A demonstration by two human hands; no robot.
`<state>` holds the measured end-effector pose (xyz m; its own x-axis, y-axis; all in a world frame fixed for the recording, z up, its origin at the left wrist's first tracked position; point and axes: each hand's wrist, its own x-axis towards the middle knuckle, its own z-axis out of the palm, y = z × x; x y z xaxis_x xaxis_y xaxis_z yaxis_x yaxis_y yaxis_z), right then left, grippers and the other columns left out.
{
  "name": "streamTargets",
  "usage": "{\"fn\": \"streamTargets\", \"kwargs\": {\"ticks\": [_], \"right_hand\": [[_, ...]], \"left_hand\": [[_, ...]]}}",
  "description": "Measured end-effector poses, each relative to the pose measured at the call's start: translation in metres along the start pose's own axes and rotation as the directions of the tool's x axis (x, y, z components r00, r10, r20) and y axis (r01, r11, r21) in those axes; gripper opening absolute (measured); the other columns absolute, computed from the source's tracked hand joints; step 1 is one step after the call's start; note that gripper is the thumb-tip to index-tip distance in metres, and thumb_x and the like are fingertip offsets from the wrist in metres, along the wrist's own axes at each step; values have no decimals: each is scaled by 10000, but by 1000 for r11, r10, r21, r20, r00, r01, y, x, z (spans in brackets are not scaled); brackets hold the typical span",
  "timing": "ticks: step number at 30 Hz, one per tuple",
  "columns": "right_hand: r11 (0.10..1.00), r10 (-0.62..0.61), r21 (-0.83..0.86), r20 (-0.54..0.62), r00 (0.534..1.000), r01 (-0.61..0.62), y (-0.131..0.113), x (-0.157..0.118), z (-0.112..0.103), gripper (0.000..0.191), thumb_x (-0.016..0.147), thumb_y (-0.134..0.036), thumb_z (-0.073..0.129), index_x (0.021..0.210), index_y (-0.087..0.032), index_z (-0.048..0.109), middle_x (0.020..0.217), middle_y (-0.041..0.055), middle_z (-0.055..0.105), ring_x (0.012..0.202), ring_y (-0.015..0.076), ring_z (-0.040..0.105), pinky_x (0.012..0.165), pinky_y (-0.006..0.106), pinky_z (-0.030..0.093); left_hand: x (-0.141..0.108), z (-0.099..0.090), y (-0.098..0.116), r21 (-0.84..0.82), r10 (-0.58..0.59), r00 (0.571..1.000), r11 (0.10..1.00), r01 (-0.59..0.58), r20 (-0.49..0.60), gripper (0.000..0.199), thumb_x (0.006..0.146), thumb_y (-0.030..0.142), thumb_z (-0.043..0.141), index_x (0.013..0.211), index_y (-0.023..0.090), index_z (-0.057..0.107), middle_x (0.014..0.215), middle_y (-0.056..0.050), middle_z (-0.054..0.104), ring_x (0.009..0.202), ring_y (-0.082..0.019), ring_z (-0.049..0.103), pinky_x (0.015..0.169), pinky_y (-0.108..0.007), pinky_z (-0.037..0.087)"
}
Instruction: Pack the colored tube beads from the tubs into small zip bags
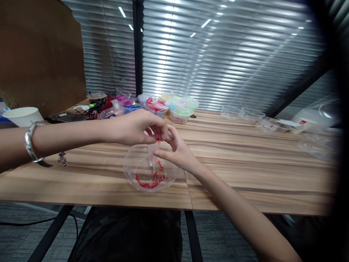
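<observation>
A small clear plastic bag (153, 151) hangs over a round clear plastic bowl (128, 169), narrowing toward its lower end. My left hand (141, 125) reaches in from the left and is closed in a pinch at the top of the bag, where a bit of red shows. From the right, my right hand (178, 151) meets it, the thumb lying against the bag's side; its other fingertips are partly hidden behind my left hand. Several small red pieces (148, 185) lie in a curved line on the bottom of the bowl.
Along the back left stand clear tubs, one with red packets (155, 104) and one with pastel bags (181, 105). A white paper bucket (23, 116) and a large cardboard sheet (40, 54) are at left. Clear empty containers (252, 114) sit at back right. The table's front edge is near.
</observation>
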<state>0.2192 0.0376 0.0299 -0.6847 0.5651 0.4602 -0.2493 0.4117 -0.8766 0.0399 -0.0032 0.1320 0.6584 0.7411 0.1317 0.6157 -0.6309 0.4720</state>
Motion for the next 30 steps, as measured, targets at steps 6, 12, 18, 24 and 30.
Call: {"fn": "streamTargets", "kwargs": {"ticks": [6, 12, 18, 24, 30], "right_hand": [[1000, -13, -13, -3, 1000, 13, 3, 0, -1, 658, 740, -338, 781, 1279, -298, 405, 1320, 37, 538, 1248, 216, 515, 1088, 432, 409], [1000, -23, -6, 14, 1000, 23, 2, 0, -1, 645, 754, -318, 774, 1277, -290, 398, 1349, 46, 519, 1270, 211, 496, 1104, 438, 385], [1000, -1, -27, 25, 1000, 2, 0, 0, -2, 645, 766, -334, 759, 1296, -302, 392, 1380, 42, 507, 1296, 215, 472, 1113, 441, 373], [1000, 1, -30, 33, 999, 0, -3, 1, -1, 652, 769, -329, 753, 1307, -303, 385, 1413, 42, 465, 1295, 214, 470, 1096, 432, 398], [998, 10, -61, 27, 1000, -8, -2, -1, -1, 673, 770, -329, 756, 1322, -292, 373, 1371, 57, 501, 1284, 218, 480, 1100, 444, 381]], "left_hand": [[-1, 1, -1, -36, -8, 1000, 999, 8, -13, 187, 808, 104, 572, 942, 200, 662, 941, -1, 701, 844, -129, 664, 686, -189, 501], [-1, 1, -3, -62, -58, 998, 996, 57, -20, 133, 818, 145, 593, 914, 196, 669, 917, 3, 701, 820, -128, 667, 687, -197, 503], [-1, -1, -4, -58, -48, 997, 997, 45, -57, 67, 815, 204, 640, 872, 187, 669, 938, -3, 697, 891, -144, 666, 725, -199, 512], [-2, -2, -5, -33, -83, 995, 996, 81, -54, 139, 842, 266, 629, 948, 210, 700, 974, 6, 714, 890, -146, 674, 745, -214, 514], [-3, -2, -3, -22, -145, 988, 989, 143, -58, 183, 869, 275, 588, 994, 209, 705, 873, 9, 716, 818, -135, 676, 689, -208, 504]]}}
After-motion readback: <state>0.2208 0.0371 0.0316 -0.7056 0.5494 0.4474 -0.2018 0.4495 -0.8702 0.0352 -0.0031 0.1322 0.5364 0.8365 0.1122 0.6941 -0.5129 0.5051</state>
